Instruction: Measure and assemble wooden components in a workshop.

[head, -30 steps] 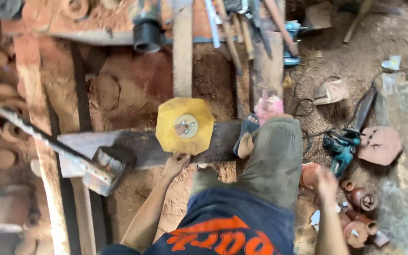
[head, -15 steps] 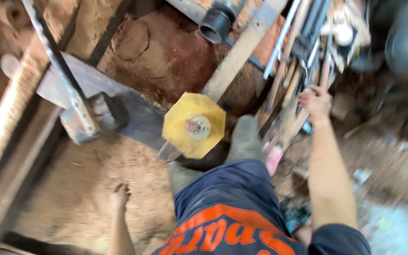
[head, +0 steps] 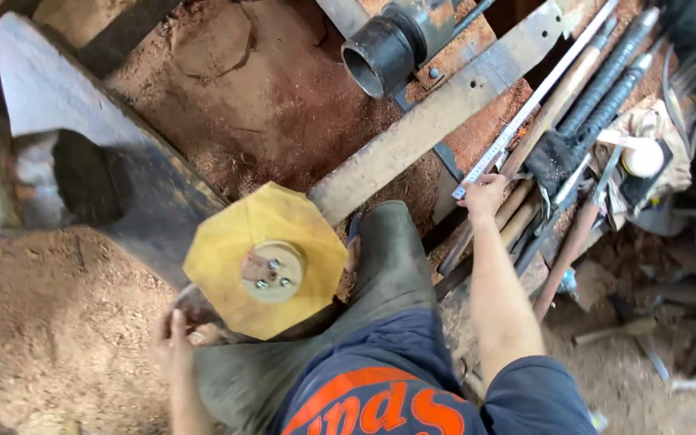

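Sawdust-covered floor (head: 50,322) now fills less view; right hand (head: 485,196) grasps the folding ruler (head: 525,113) right of the yellow wooden disc (head: 266,259), left hand (head: 175,342) released below it.

There's only one camera — it sits on my head and looks almost straight down past my chest and knee. It's close enough that my right hand (head: 485,196) and left hand (head: 173,345) both fit in view, with the yellow wooden disc (head: 266,258) near the middle. The sawdust floor (head: 50,322) fills the lower left — long tools (head: 582,121) run across the upper right.
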